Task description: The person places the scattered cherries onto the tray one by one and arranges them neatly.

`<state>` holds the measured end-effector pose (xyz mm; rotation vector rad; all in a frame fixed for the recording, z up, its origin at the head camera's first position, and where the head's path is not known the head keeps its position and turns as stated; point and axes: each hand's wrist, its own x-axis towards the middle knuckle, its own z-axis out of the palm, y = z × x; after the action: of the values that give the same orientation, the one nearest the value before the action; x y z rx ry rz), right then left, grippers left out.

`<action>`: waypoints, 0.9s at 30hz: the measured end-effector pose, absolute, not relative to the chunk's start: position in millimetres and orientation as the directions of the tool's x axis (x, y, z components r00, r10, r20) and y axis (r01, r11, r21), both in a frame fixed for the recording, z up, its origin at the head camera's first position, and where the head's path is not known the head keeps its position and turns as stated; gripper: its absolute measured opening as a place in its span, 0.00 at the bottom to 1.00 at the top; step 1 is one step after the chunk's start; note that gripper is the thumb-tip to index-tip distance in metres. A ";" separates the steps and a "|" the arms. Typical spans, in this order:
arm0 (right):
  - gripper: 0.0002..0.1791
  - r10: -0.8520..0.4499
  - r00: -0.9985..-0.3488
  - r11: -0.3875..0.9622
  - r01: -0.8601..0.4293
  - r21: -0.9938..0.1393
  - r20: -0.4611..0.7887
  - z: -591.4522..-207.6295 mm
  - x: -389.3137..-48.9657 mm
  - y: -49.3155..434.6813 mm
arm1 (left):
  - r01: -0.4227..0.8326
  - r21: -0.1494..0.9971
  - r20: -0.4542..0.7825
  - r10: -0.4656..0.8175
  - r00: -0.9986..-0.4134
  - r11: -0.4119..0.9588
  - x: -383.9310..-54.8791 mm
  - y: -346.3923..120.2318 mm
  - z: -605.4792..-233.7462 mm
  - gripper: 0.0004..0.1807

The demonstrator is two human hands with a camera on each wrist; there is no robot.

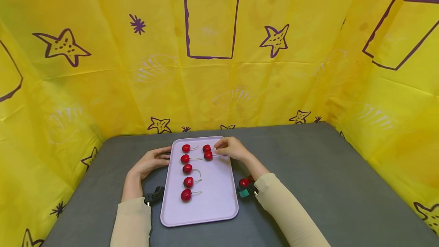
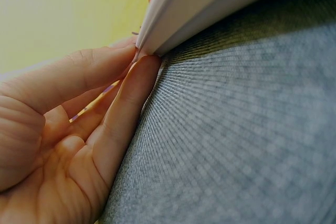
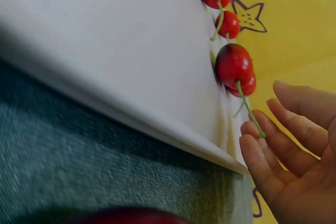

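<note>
On the pale lilac tray (image 1: pixel 214 201), several red cherries with green stems form a column along the left side; the lowest cherry (image 1: pixel 186 195) is nearest the front. Two more, an upper cherry (image 1: pixel 206 148) and a lower cherry (image 1: pixel 208 156), lie close together near the far right corner. My right hand (image 1: pixel 232 148) is beside these two, its thumb apart from its fingers. One stem (image 3: pixel 251 109) reaches across the fingertips in the right wrist view. My left hand (image 1: pixel 151 162) touches the tray's left edge with extended fingertips.
Beyond the tray's right edge, a cherry (image 1: pixel 244 183) and others lie on the grey table (image 1: pixel 308 170), partly hidden by my right wrist and its camera (image 1: pixel 247 190). A yellow patterned cloth (image 1: pixel 212 87) surrounds the back and sides.
</note>
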<state>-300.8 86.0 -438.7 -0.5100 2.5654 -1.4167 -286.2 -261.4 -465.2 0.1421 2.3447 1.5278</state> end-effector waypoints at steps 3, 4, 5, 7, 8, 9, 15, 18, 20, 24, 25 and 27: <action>0.14 -0.369 -0.929 0.485 -0.203 -0.851 0.011 -438.7 -301.6 89.4 | -0.100 0.903 -0.225 0.262 -0.939 0.417 -286.4 -261.7 -466.1 0.40; 0.14 -0.368 -0.930 0.484 -0.201 -0.852 0.010 -438.2 -301.6 90.4 | -0.101 0.903 -0.226 0.262 -0.938 0.417 -286.4 -261.7 -466.3 0.40; 0.14 -0.366 -0.931 0.485 -0.199 -0.852 0.009 -438.0 -301.8 91.7 | -0.103 0.903 -0.227 0.261 -0.938 0.417 -286.5 -261.7 -466.4 0.40; 0.15 -0.364 -0.931 0.491 -0.206 -0.847 0.016 -437.6 -302.5 94.6 | -0.104 0.903 -0.228 0.259 -0.938 0.417 -286.5 -261.7 -466.4 0.40; 0.15 -0.363 -0.932 0.492 -0.209 -0.845 0.020 -436.9 -302.7 96.1 | -0.104 0.903 -0.228 0.259 -0.939 0.417 -286.4 -261.7 -466.2 0.40; 0.15 -0.362 -0.932 0.495 -0.216 -0.842 0.026 -436.2 -302.8 97.6 | -0.103 0.902 -0.227 0.259 -0.939 0.418 -286.4 -261.8 -466.0 0.40; 0.16 -0.361 -0.932 0.506 -0.228 -0.832 0.036 -432.1 -303.6 107.9 | -0.091 0.904 -0.219 0.269 -0.938 0.418 -286.1 -262.3 -464.9 0.40; 0.15 -0.357 -0.934 0.499 -0.217 -0.839 0.030 -430.6 -304.9 113.8 | -0.088 0.905 -0.217 0.274 -0.937 0.416 -286.0 -262.4 -464.6 0.40; 0.15 -0.349 -0.937 0.502 -0.213 -0.838 0.029 -429.2 -305.7 118.5 | -0.087 0.905 -0.217 0.275 -0.937 0.417 -285.9 -262.3 -464.4 0.40; 0.16 -0.342 -0.939 0.500 -0.203 -0.842 0.023 -425.3 -305.6 130.7 | -0.089 0.905 -0.218 0.274 -0.937 0.416 -285.3 -261.8 -463.4 0.39; 0.17 -0.340 -0.940 0.501 -0.200 -0.842 0.021 -424.2 -305.1 134.0 | -0.088 0.905 -0.218 0.275 -0.937 0.417 -285.2 -261.9 -463.4 0.39; 0.18 -0.343 -0.939 0.489 -0.192 -0.851 0.014 -422.4 -303.9 140.9 | -0.086 0.905 -0.216 0.274 -0.937 0.417 -285.0 -261.9 -463.4 0.39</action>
<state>-303.9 140.9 -422.4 -0.4659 2.5717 -1.4397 -285.0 -261.9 -463.4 0.1618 2.3464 1.5275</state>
